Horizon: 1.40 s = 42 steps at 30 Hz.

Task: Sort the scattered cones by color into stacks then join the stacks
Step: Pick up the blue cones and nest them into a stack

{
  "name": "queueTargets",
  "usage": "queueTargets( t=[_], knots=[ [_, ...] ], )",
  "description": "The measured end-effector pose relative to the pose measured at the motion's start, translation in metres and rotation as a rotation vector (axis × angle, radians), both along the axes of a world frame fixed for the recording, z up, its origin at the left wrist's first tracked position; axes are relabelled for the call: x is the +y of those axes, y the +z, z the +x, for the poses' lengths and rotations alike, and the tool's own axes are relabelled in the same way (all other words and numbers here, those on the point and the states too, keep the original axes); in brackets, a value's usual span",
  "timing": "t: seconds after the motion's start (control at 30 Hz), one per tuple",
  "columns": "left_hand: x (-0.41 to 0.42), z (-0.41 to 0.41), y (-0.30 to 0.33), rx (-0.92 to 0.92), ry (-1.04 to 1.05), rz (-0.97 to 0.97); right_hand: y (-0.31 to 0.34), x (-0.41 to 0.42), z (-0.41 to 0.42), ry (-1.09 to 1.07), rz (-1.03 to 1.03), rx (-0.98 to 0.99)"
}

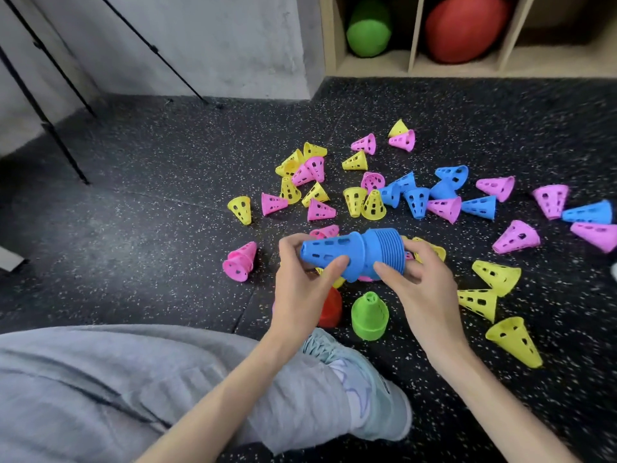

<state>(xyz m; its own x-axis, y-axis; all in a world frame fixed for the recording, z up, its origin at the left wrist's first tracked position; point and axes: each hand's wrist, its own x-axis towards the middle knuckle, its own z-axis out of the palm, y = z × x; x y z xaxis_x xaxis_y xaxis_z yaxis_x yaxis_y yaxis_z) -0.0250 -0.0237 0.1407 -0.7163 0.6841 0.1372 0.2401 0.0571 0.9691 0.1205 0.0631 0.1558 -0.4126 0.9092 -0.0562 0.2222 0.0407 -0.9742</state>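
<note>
stack: blue stack (367,252) was held up off the floor (167,228), between both hands, just in front of the person's shoe (364,379).
axis: long axis lay nearly level, running left to right; tip pointed left, wide rims faced right.
left hand: left hand (300,279) was curled round the outermost cone near its tip, thumb on the near side, fingers wrapped over the far side.
right hand: right hand (417,282) gripped the ribbed band of rims at the right end, thumb on the near side, fingers round the back.
seating: outermost cone looked not fully seated, since its rim stood left of the packed rims; judged to need a push rightward along the axis.
loose blue: blue cones (417,202) lay on the far side, right of centre, with more far right; right hand was nearer to them.
other stacks: green stack (370,317) and red stack (330,309) stood upright near the shoe, below the hands.
rest: pink and yellow cones lay scattered, unsorted.
</note>
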Motion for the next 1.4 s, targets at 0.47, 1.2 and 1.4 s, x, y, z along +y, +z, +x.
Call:
queueTargets(
  t=[0.47, 1.2, 1.4],
  knots=[
    [-0.001, 0.008, -0.017, 0.058, -0.135, -0.07, -0.023, -0.001, -0.004, 0.031, -0.056, -0.047],
    [0.006, 0.029, -0.024, 0.028, -0.284, -0.088, -0.048, 0.017, 0.044, -0.038, -0.137, -0.075],
    [0.023, 0.032, -0.016, 0.033, -0.368, -0.08, -0.037, 0.024, 0.069, -0.004, -0.432, 0.134]
  ],
)
